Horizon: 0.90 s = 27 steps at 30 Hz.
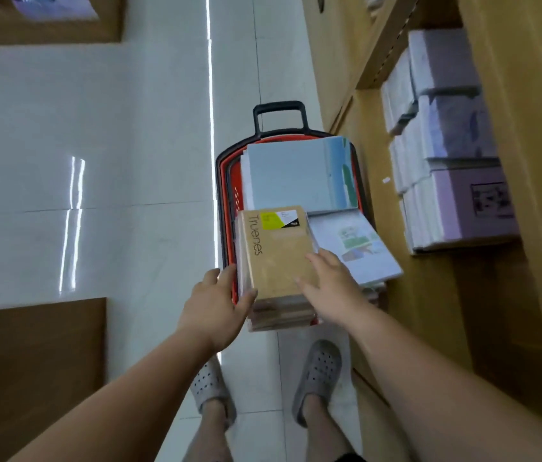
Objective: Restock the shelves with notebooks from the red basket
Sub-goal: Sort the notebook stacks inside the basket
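Observation:
The red basket (233, 195) with a black frame and handle stands on the floor beside the wooden shelves (436, 295). A stack of brown "Truenes" notebooks (274, 258) sits at its near end. My left hand (218, 305) grips the stack's left edge, thumb on the cover. My right hand (329, 281) lies on the top cover at the right side, fingers fairly straight. A light blue notebook stack (289, 175) fills the basket's far end. A white illustrated notebook (356, 245) leans over the right rim.
On the shelf to the right lie stacks of lilac and white notebooks (453, 151). A glossy white tiled floor (96, 161) stretches to the left. A wooden unit (29, 361) stands at the lower left. My feet in grey clogs (319, 371) are just behind the basket.

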Each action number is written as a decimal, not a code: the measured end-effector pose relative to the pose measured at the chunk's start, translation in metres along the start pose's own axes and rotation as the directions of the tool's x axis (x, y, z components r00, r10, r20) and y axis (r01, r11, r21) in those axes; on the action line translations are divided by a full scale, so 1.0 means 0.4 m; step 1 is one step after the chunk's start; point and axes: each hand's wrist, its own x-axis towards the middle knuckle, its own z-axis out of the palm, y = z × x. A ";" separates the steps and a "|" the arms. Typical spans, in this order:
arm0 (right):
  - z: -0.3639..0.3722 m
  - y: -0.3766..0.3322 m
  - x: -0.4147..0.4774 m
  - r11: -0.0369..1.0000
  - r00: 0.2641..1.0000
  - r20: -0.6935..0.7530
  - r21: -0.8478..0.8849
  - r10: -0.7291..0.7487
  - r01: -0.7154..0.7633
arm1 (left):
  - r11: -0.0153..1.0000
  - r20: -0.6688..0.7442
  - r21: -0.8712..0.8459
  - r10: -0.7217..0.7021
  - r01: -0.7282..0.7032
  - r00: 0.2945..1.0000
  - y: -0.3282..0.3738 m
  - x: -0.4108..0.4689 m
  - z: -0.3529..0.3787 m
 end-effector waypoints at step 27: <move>0.189 0.060 0.254 0.934 0.994 -0.098 0.356 0.054 -0.016 | 0.566 -0.009 -0.824 -0.043 0.018 0.999 -0.058 0.260 0.197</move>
